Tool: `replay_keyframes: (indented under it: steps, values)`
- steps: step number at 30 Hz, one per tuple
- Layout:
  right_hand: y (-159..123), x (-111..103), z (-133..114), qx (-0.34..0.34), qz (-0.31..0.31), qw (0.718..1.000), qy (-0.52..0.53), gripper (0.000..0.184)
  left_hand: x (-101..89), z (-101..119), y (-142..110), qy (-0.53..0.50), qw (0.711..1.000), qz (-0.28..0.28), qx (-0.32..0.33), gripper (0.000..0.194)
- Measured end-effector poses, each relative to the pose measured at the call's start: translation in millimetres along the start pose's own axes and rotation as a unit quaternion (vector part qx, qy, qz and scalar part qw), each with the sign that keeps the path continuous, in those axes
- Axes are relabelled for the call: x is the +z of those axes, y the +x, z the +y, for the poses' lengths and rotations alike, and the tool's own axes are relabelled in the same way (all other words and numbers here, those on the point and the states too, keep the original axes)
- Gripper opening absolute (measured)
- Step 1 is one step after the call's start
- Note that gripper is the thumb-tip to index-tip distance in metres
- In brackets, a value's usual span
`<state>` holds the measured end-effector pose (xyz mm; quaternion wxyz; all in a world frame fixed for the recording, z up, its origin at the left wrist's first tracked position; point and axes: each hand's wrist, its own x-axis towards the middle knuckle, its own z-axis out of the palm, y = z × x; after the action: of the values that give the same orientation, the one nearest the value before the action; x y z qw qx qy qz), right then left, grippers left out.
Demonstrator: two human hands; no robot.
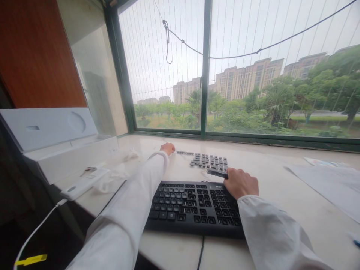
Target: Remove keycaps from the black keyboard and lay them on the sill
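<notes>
A black keyboard [194, 225] lies across the marble-like sill, keycaps still on its left part and bare key sockets in the middle and right. Beyond it, loose dark keycaps [211, 161] are laid out in rows. My left hand [168, 148] reaches past the keyboard to the left end of the farthest row, fingers curled together; whatever they pinch is too small to make out. Above the keyboard's upper right edge, my right hand [242, 183] is closed around a slim dark tool [218, 173]. The tool points left, its tip close to the nearest keycaps.
On the left stand an open white box [70, 150] and a white device [84, 183] with a cable [36, 230]. Crumpled white plastic [108, 182] lies beside them. White papers [326, 183] are at right. A green-framed window [206, 75] bounds the back.
</notes>
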<state>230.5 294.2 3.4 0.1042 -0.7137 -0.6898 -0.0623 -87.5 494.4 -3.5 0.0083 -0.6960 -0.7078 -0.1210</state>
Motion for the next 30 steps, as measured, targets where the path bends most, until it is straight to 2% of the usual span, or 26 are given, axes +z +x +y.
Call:
replay_keyframes:
  steps: [7, 30]
  values:
    - [0.2, 3.6, -0.7, -0.004, -0.003, 1.000, 0.002, 0.021, 10.2, 6.9, 8.7, 0.000, 1.000, -0.001, 0.013, 0.019]
    - [0.2, 3.0, -0.3, -0.007, -0.005, 1.000, 0.004, 0.022, 9.1, 6.9, 5.8, 0.019, 1.000, -0.009, 0.003, 0.022]
